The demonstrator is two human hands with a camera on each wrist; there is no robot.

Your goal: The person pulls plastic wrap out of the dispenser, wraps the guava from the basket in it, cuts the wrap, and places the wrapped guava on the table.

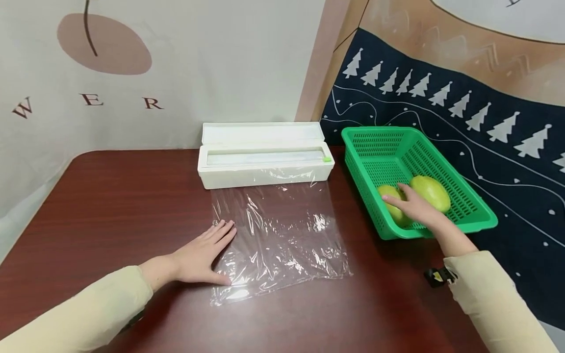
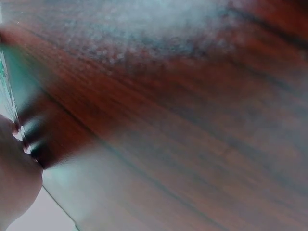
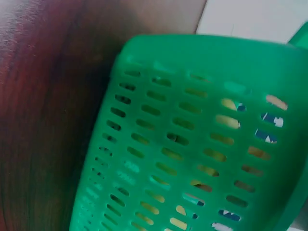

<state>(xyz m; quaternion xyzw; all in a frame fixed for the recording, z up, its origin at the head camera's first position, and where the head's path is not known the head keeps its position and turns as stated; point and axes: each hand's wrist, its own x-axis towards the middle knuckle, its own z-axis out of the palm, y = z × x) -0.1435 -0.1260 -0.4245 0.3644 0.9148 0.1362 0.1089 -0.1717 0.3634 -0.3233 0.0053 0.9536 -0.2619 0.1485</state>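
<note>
A sheet of clear cling film [image 1: 282, 245] lies on the table, drawn out from a white dispenser box [image 1: 265, 175] whose lid is up. My left hand [image 1: 194, 260] rests with spread fingers on the film's left edge; the left wrist view catches only part of this hand [image 2: 19, 178]. On the right, my right hand [image 1: 419, 210] reaches into a green plastic basket [image 1: 481, 223]. Its straight thumb and a finger lie over a yellow-green, mango-like fruit [image 1: 397, 215]; its other fingers are hidden. A second such fruit [image 1: 430, 192] sits beside it. In the right wrist view, the basket wall [image 3: 192, 53] hides the hand.
The dark reddish-brown table [image 1: 132, 196] extends left of the film and in front of it. A small green slider [image 1: 327, 159] sits at the box's right end. Behind the table hangs a pale printed cloth [image 1: 220, 63], and a navy tree-patterned cloth [image 1: 499, 166] borders the basket.
</note>
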